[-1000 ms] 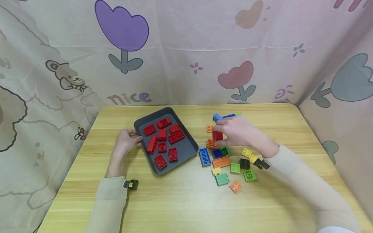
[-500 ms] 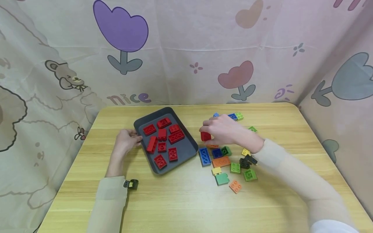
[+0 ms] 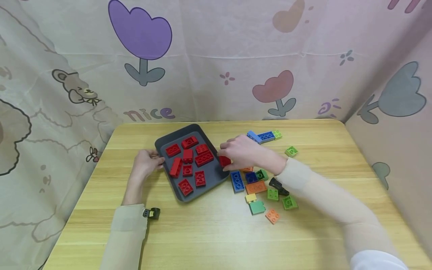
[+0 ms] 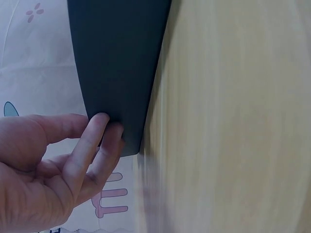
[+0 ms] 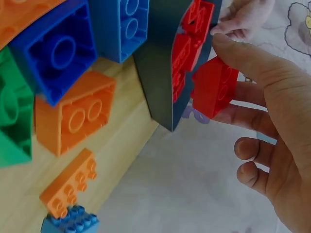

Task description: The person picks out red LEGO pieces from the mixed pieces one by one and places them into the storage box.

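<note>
A dark grey tray point(image 3: 210, 179) holds several red toy bricks point(image 3: 204, 159) lying apart on its floor. My left hand point(image 3: 146, 163) pinches the tray's left rim; in the left wrist view its thumb and fingers point(image 4: 99, 145) lie on either side of the tray's edge. At the tray's right rim my right hand point(image 3: 244, 152) holds another red brick point(image 3: 224, 161). Seen from the right wrist, that red brick point(image 5: 214, 88) sits between thumb and fingers, tilted, close to the tray wall point(image 5: 163, 73).
Right of the tray lie loose bricks: a long blue one point(image 3: 237, 182), an orange one point(image 3: 256, 187), a teal one point(image 3: 257, 207) and several greens. Farther back are blue bricks point(image 3: 266, 137) and a lime one point(image 3: 291, 151). A patterned cloth point(image 3: 216, 97) hangs behind the wooden table point(image 3: 202, 236).
My right hand has carried the red brick leftward from among the loose bricks to the tray's right rim. The left hand and the tray have stayed in place.
</note>
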Motion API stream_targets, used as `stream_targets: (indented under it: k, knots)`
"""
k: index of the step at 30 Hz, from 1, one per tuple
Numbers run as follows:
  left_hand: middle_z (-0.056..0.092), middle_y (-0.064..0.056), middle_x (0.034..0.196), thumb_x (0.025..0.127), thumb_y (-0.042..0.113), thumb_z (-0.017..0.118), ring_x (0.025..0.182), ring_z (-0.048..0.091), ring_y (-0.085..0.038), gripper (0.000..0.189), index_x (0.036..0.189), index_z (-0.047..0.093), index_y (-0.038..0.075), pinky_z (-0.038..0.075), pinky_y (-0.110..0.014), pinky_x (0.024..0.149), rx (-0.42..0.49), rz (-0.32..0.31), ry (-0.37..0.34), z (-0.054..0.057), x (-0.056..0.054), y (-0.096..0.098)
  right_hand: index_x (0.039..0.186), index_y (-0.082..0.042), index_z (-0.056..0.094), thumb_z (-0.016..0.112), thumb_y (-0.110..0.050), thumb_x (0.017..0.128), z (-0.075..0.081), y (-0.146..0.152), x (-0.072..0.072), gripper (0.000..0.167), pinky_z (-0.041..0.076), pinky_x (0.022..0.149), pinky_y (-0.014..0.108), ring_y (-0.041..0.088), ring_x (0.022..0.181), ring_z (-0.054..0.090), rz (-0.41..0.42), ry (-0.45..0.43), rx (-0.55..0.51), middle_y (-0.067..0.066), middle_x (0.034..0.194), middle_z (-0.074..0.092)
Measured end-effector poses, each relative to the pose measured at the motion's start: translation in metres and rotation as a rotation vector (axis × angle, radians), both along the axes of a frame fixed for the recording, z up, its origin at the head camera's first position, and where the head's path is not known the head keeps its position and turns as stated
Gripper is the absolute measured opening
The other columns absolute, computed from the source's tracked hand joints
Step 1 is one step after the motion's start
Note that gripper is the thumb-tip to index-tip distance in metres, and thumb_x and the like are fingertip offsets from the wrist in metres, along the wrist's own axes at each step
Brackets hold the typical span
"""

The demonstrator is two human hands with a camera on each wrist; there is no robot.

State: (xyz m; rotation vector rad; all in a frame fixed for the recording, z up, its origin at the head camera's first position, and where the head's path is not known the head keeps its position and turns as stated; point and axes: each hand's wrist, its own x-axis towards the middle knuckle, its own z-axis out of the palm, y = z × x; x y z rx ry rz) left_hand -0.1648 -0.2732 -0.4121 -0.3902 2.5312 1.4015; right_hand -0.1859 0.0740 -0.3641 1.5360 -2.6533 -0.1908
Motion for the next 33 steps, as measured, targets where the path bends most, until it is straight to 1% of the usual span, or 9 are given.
stream_targets:
  k: [4,8,12,15,19,26,29,33]
  knots:
    - [0.064,-0.039,0.131,0.102,0.004,0.065,0.073,0.069,-0.002,0.051,0.142,0.047,-0.023,0.068,-0.022,0.073,0.004,-0.001,0.001,0.000,0.000,0.000,0.121,-0.021,0.077,0.080,-0.059,0.088,-0.005,-0.010,-0.001,0.050,0.056,0.058,0.024,0.013,0.081,0.069,0.013,0.012,0.043,-0.003,0.105,0.076]
    - [0.064,-0.039,0.130,0.102,0.003,0.064,0.073,0.069,-0.002,0.051,0.142,0.048,-0.023,0.068,-0.022,0.073,0.005,0.000,0.000,0.000,0.000,0.000,0.121,-0.022,0.077,0.078,-0.060,0.090,-0.011,-0.019,-0.003,0.049,0.056,0.057,0.026,0.013,0.079,0.068,0.029,0.010,0.079,-0.004,0.104,0.075]
    - [0.063,-0.039,0.133,0.103,0.005,0.063,0.075,0.069,-0.002,0.051,0.143,0.047,-0.021,0.068,-0.023,0.076,0.005,0.002,-0.008,0.000,-0.001,0.000,0.122,-0.023,0.077,0.076,-0.061,0.091,-0.017,-0.025,-0.005,0.049,0.053,0.055,0.023,0.012,0.075,0.065,0.036,-0.002,0.094,-0.004,0.101,0.074]
    - [0.062,-0.039,0.135,0.103,0.005,0.063,0.075,0.069,-0.001,0.051,0.144,0.047,-0.021,0.068,-0.023,0.078,0.001,0.000,-0.010,0.000,-0.001,0.000,0.123,-0.023,0.077,0.075,-0.061,0.091,-0.021,-0.029,-0.006,0.049,0.051,0.054,0.022,0.011,0.074,0.065,0.044,-0.011,0.103,-0.005,0.104,0.075]
    - [0.063,-0.039,0.133,0.103,0.005,0.064,0.073,0.069,-0.001,0.051,0.144,0.047,-0.021,0.068,-0.023,0.077,-0.002,-0.002,-0.009,0.001,-0.001,0.000,0.123,-0.024,0.077,0.074,-0.063,0.092,-0.027,-0.034,-0.007,0.049,0.049,0.053,0.022,0.009,0.072,0.062,0.050,-0.015,0.120,-0.006,0.106,0.075]
    - [0.064,-0.039,0.130,0.102,0.004,0.064,0.073,0.069,-0.002,0.051,0.142,0.048,-0.022,0.068,-0.023,0.076,-0.002,-0.001,-0.003,0.001,0.000,0.000,0.124,-0.025,0.076,0.072,-0.064,0.093,-0.035,-0.041,-0.006,0.050,0.045,0.051,0.020,0.007,0.064,0.052,0.049,-0.009,0.162,-0.006,0.109,0.075]
    - [0.064,-0.039,0.131,0.102,0.005,0.064,0.073,0.069,-0.002,0.051,0.143,0.047,-0.022,0.068,-0.024,0.076,-0.002,-0.003,-0.005,0.001,0.000,0.000,0.125,-0.025,0.076,0.072,-0.064,0.093,-0.037,-0.043,-0.005,0.051,0.047,0.050,0.022,0.007,0.063,0.052,0.055,-0.002,0.171,-0.006,0.109,0.074]
    - [0.064,-0.039,0.130,0.102,0.004,0.064,0.073,0.068,-0.002,0.050,0.142,0.048,-0.022,0.068,-0.023,0.075,-0.004,-0.002,-0.003,0.002,0.001,0.000,0.126,-0.025,0.076,0.070,-0.064,0.094,-0.041,-0.045,-0.004,0.051,0.052,0.053,0.023,0.007,0.064,0.056,0.080,0.018,0.167,-0.006,0.108,0.075]
